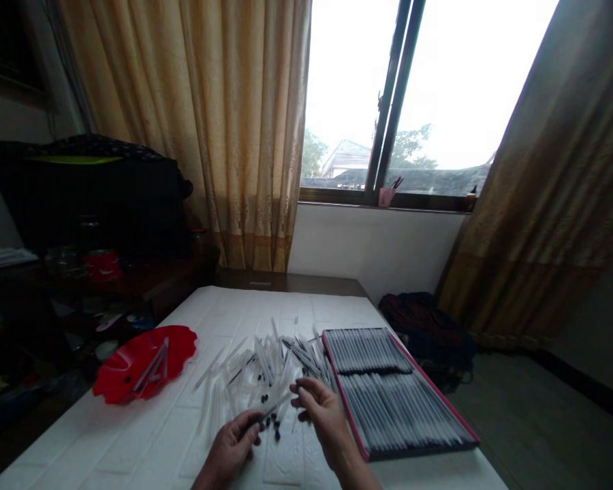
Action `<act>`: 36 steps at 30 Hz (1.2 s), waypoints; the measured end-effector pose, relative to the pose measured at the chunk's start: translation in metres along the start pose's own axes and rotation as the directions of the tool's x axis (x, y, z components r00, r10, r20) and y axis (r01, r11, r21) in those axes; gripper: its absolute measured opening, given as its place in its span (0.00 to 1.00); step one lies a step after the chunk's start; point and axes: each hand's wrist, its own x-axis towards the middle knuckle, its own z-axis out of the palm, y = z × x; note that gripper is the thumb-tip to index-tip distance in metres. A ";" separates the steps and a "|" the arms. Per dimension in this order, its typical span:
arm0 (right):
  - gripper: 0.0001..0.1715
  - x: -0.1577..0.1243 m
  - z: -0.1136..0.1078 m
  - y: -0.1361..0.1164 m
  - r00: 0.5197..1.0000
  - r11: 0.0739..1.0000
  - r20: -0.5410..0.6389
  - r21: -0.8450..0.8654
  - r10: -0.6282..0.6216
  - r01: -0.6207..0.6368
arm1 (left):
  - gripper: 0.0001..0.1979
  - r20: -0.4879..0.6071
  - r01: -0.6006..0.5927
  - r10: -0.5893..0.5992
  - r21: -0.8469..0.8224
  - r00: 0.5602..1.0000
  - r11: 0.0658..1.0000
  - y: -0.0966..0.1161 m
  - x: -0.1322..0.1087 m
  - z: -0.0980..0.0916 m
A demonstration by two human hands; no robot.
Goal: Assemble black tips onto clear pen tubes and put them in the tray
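Observation:
My left hand (235, 439) is closed around the near end of a thin, clear pen barrel (276, 408). The barrel slants up toward my right hand (319, 406), whose thumb and fingers pinch at its far end; any small part between them is too small to make out. Around both hands lies a loose heap of clear pen barrels (219, 398), with dark refills (300, 354) at its far right side. Several small black caps (276, 433) are scattered just below the held barrel. To the right, a pink-edged box (357, 429) holds two rows of pens (403, 408).
A red scalloped dish (109, 361) with a few clear tubes (153, 371) stands at the left of the white-covered table (102, 452). A dark cabinet (158, 279) is beyond it. Dark cloth (421, 327) lies past the table's right edge, and a pink cup (387, 197) is on the windowsill.

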 end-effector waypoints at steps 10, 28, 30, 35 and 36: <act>0.17 0.009 -0.002 0.015 0.998 0.987 0.001 -0.148 -0.059 0.059 | 0.19 0.001 0.002 -0.002 0.014 1.000 1.000 -0.001 -0.001 0.000; 0.12 0.011 -0.016 0.003 0.943 0.742 0.279 -0.591 -0.183 0.318 | 0.20 0.027 0.004 -0.004 0.013 1.000 1.000 -0.004 0.001 0.000; 0.12 0.010 -0.017 -0.002 0.935 0.703 0.310 -0.625 -0.174 0.338 | 0.21 0.024 0.010 -0.011 0.018 1.000 1.000 -0.004 0.001 0.000; 0.12 0.008 -0.020 -0.018 0.884 0.508 0.445 -0.733 -0.142 0.451 | 0.21 0.037 0.021 -0.022 0.028 0.999 0.999 0.000 -0.001 0.002; 0.13 0.008 -0.021 -0.019 0.878 0.460 0.459 -0.755 -0.138 0.467 | 0.20 0.043 0.019 -0.020 0.031 0.999 0.999 -0.001 -0.001 0.002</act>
